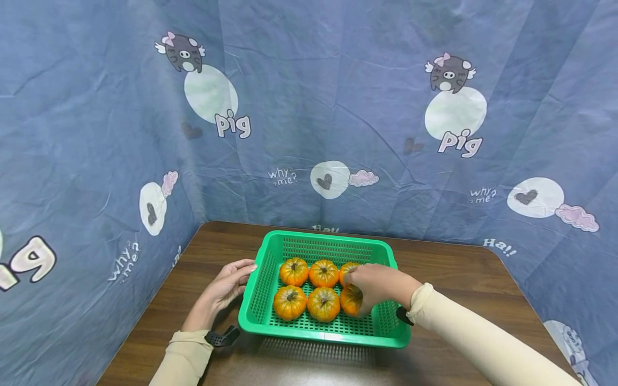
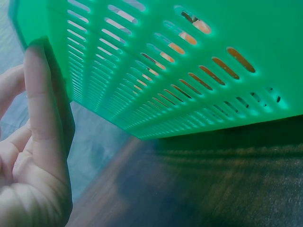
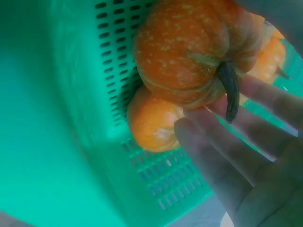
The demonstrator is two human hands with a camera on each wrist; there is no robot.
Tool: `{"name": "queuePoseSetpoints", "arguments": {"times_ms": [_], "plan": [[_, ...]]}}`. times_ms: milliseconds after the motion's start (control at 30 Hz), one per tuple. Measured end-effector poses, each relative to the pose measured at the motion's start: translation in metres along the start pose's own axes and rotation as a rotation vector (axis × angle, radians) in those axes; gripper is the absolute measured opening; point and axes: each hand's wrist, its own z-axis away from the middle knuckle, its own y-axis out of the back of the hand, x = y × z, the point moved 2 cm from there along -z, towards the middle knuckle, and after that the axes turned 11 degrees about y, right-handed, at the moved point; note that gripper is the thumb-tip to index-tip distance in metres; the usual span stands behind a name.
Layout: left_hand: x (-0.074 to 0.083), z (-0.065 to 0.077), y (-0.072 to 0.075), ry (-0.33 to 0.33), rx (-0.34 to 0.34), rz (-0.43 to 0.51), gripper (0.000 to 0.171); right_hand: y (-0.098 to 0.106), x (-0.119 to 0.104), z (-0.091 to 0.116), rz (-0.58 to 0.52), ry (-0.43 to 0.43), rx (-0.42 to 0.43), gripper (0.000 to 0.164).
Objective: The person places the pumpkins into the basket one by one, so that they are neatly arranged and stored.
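Note:
A green plastic basket (image 1: 324, 336) holds two rows of small orange pumpkins, among them a back-left pumpkin (image 1: 293, 272) and a front-middle pumpkin (image 1: 323, 304). My right hand (image 1: 381, 287) reaches in from the right and grips the front-right pumpkin (image 1: 351, 301), partly hiding it. Seen from the right wrist, thumb and fingers (image 3: 227, 146) lie around this pumpkin (image 3: 189, 56), whose dark stem overlaps the fingers; another pumpkin (image 3: 154, 123) sits behind it. Outside the basket, my left hand (image 1: 229, 284) touches the left rim, a straight digit against the green wall (image 2: 156, 85) in the left wrist view.
The basket stands on a dark brown wooden table (image 1: 449, 273). Bare wood shows to its left and right. A blue printed cloth (image 1: 299, 107) hangs behind the table and along its sides. Black straps sit at both wrists, the left strap (image 1: 223, 336) close to the basket.

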Motion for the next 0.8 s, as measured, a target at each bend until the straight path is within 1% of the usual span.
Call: {"name": "queuePoseSetpoints", "arguments": {"times_ms": [67, 233, 400, 500, 633, 800], "plan": [[-0.0001, -0.0001, -0.0002, -0.003, -0.004, -0.002, 0.019, -0.0006, -0.0007, -0.0027, 0.007, -0.001, -0.015, 0.045], [0.0014, -0.0003, -0.0014, -0.005, -0.017, -0.001, 0.018, -0.0022, -0.0027, -0.0066, 0.005, -0.036, -0.057, 0.049], [0.0013, -0.0013, -0.0024, -0.001, -0.007, 0.006, 0.018, -0.0039, -0.006, -0.0091, 0.041, -0.05, -0.094, 0.046], [0.0008, -0.0016, -0.0025, 0.0, -0.013, 0.012, 0.019, -0.0047, -0.0072, -0.0102, 0.037, -0.063, -0.112, 0.045], [0.0001, -0.0019, -0.0023, 0.003, -0.016, 0.012, 0.019, -0.0052, -0.0068, -0.0102, 0.025, -0.071, -0.112, 0.047], [-0.0014, -0.0012, -0.0008, 0.015, 0.009, -0.001, 0.018, -0.0011, -0.0048, -0.0037, 0.003, -0.083, -0.075, 0.055]]}}
